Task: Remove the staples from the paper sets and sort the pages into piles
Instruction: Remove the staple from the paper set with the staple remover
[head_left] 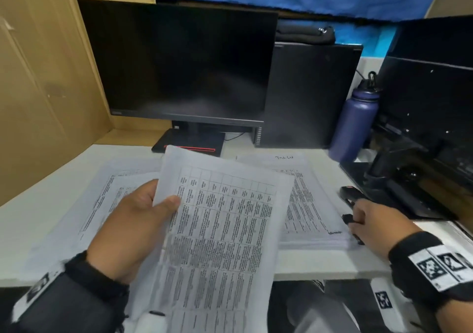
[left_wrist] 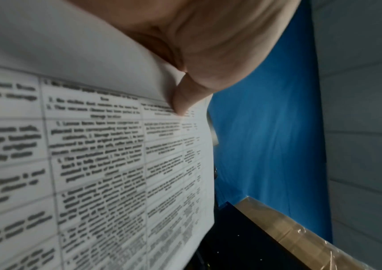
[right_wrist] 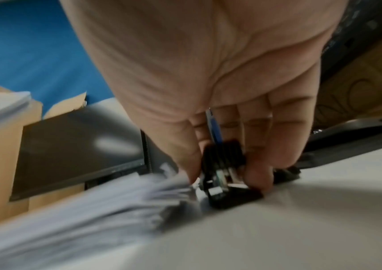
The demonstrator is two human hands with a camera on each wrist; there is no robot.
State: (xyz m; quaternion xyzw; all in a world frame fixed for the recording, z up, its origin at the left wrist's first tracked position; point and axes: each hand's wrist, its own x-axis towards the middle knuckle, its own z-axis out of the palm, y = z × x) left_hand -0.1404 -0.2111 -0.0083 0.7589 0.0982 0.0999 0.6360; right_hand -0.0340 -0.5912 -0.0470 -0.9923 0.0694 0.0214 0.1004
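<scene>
While the left hand (head_left: 133, 230) is holding a paper set (head_left: 217, 230) up by its edge, thumb pinching on top, the right hand (head_left: 371, 225) is closing its fingers on a black remover (head_left: 348, 218) beside the stack (head_left: 307, 204); best to grip it squarely before lifting; the set is showing printed tables, sheets curving loosely.
</scene>
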